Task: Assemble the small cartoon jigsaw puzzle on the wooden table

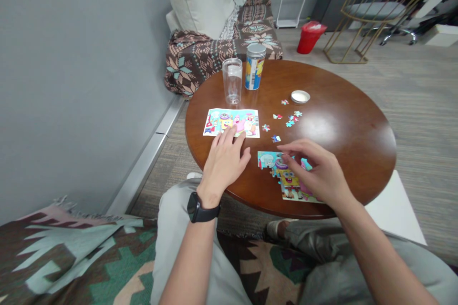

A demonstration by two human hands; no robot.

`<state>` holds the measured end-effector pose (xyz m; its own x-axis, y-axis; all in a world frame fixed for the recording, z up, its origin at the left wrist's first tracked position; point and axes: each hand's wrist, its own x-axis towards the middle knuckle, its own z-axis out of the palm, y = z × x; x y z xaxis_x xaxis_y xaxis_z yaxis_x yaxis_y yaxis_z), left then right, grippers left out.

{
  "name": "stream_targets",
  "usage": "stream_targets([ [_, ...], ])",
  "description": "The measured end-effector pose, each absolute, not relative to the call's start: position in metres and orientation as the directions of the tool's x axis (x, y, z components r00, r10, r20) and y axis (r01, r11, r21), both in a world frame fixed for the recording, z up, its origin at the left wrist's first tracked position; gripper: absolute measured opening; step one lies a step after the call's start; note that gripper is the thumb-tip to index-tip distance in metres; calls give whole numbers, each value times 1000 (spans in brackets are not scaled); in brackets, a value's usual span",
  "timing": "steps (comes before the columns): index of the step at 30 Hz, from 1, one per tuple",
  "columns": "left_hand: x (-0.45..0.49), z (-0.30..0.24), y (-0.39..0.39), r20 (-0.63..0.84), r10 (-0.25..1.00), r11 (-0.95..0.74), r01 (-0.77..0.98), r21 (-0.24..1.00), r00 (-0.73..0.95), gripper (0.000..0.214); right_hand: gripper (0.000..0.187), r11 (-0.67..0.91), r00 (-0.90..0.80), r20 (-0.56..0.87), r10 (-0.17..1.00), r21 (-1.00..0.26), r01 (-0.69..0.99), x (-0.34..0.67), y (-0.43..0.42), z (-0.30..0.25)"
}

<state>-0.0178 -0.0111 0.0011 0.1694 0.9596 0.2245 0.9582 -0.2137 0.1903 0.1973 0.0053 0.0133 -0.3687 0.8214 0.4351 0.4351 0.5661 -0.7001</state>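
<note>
My left hand (pixel 225 159) lies flat with its fingers spread, the fingertips on the lower edge of a printed cartoon picture sheet (pixel 252 127). Over a partly assembled jigsaw puzzle (pixel 288 178) is my right hand (pixel 315 167), thumb and forefinger brought together in a pinch near its top edge. Anything between those fingertips is too small to make out. The puzzle's left side is ragged, and my right hand covers part of its right side. Beyond it lie a loose blue puzzle piece (pixel 275 138), another puzzle piece (pixel 265 127) and several more scattered farther back.
At the back of the round wooden table (pixel 354 143) stand a clear empty jar (pixel 233 83) and a printed canister (pixel 254 69) with a metal lid. A round lid (pixel 300 96) lies behind the pieces. A grey wall (pixel 89 81) rises at the left.
</note>
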Motion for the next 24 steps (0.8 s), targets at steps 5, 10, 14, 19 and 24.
stream_targets([
  [5, -18, 1, -11, 227, 960, -215, 955, 204, 167, 40, 12, 556, -382, 411, 827, -694, 458, 198, -2, 24],
  [10, -19, 2, -10, 232, 952, -254, 938, 236, 200, 39, 11, 434, -380, 251, 890, -719, 542, 194, -5, 20],
  [14, -20, 5, -11, 204, 944, -309, 908, 283, 258, 40, 13, 386, -387, 182, 904, -737, 555, 188, -3, 13],
  [19, -21, 8, -14, 170, 944, -324, 898, 297, 284, 47, 11, 374, -400, 157, 903, -743, 555, 187, -3, 9],
  [24, -21, 6, -14, 172, 943, -327, 894, 306, 285, 51, 13, 423, -447, 188, 875, -747, 513, 189, -1, 4],
])
